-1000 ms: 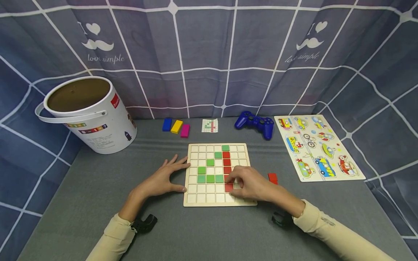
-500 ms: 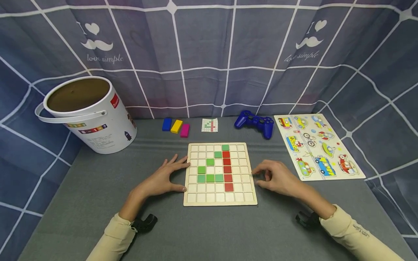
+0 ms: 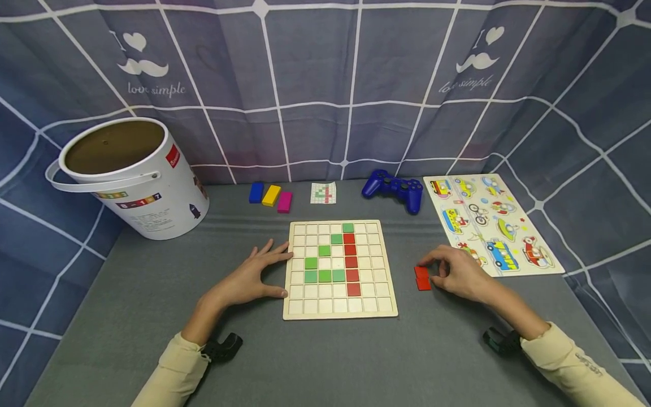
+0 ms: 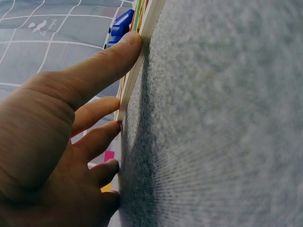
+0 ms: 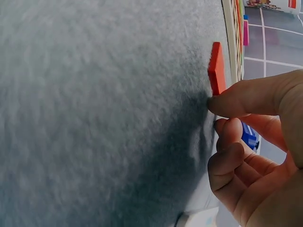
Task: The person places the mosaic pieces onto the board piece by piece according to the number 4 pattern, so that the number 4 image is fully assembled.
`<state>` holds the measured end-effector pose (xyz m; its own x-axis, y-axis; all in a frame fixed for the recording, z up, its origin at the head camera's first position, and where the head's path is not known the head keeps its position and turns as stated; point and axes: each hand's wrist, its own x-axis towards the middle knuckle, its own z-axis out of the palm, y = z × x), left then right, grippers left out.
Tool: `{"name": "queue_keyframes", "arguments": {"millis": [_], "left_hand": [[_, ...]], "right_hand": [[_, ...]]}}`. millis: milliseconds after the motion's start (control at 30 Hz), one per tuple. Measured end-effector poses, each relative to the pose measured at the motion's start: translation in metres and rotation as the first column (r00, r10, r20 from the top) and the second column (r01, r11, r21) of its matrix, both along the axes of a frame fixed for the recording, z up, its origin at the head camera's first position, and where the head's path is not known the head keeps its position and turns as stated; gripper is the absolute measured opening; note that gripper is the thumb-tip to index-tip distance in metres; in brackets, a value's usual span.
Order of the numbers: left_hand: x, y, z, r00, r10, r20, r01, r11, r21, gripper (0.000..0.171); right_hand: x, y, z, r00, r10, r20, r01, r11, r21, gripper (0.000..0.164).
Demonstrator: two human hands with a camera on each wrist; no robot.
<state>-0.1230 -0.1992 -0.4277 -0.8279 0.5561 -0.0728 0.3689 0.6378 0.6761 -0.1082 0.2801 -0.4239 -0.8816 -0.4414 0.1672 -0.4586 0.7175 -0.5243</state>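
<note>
A light wooden grid board (image 3: 366,314) lies flat on the grey table, bearing several green squares and a column of several red squares (image 3: 351,262). My left hand (image 3: 249,281) rests at the board's left edge, fingers spread; in the left wrist view the thumb (image 4: 106,61) touches its rim. Right of the board are two loose red tiles (image 3: 422,277), one partly over or against the other. My right hand (image 3: 460,274) is at them, thumb and forefinger at the tile edges. The right wrist view shows the thumb against one red tile (image 5: 217,66); whether it is pinched is hidden.
Behind the board lie blue (image 3: 256,193), yellow (image 3: 272,195) and magenta (image 3: 285,202) blocks, a small pattern card (image 3: 323,193) and a blue game controller (image 3: 393,191). A white bucket (image 3: 147,209) stands back left. A vehicle picture board (image 3: 493,226) lies right, partly behind my right hand.
My right hand has left the red column and moved right to the loose red tiles. The whole red column is uncovered. My left hand stays at the board's edge.
</note>
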Motion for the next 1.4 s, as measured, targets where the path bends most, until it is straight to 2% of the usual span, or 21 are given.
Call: {"name": "queue_keyframes", "arguments": {"millis": [433,900,1167,1400], "left_hand": [[-0.001,0.000,0.000,1.000,0.000,-0.012,0.000,1.000,0.006,0.087],[0.000,0.000,0.000,1.000,-0.010,-0.014,0.010,1.000,0.008,0.086],[0.000,0.000,0.000,1.000,-0.011,-0.005,0.011,1.000,0.003,0.087],[0.000,-0.001,0.000,1.000,-0.010,-0.014,0.010,1.000,0.009,0.087]], "right_hand": [[-0.007,-0.008,-0.004,0.999,0.042,0.009,-0.041,0.998,-0.057,0.039],[-0.011,-0.018,-0.001,1.000,0.019,0.004,-0.019,0.997,-0.081,0.042],[-0.002,-0.044,0.005,0.995,0.103,-0.006,-0.103,0.987,-0.123,0.043],[0.012,-0.073,0.004,0.976,0.216,-0.001,-0.212,0.961,-0.175,0.041]]}}
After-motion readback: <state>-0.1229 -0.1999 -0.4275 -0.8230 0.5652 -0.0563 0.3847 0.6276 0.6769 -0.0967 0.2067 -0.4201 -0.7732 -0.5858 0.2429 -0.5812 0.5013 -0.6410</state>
